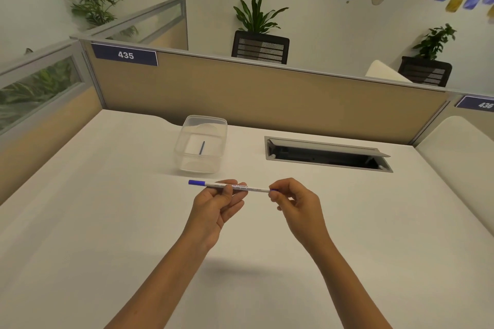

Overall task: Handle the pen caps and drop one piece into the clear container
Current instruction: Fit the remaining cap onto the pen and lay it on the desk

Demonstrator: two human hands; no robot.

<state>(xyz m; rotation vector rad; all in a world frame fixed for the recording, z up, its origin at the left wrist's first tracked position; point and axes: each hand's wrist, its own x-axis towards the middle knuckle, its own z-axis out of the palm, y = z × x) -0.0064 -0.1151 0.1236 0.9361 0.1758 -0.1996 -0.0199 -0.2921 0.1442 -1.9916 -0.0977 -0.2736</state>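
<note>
1. Held above the white desk (107, 222), near the middle: a white pen (240, 187), long axis running left to right, almost level, with a blue cap (196, 182) on its left end.
2. Left hand (213, 205): closed round the barrel left of centre, thumb and fingertips pinching it, blue cap jutting out free beyond the fingers.
3. Right hand (294, 203): fingertips pinched on the blue piece at the right end (274, 190); mostly hidden, so cap or tip cannot be told.
4. Clear container (201, 144): on the desk, beyond the hands and slightly left, well apart from the pen, lid off, one thin dark blue piece (202, 147) already lying inside.
5. Left hand nearer the container; likely next, a pull along the pen's axis to free an end piece, then a carry forward and left over the open rim.
</note>
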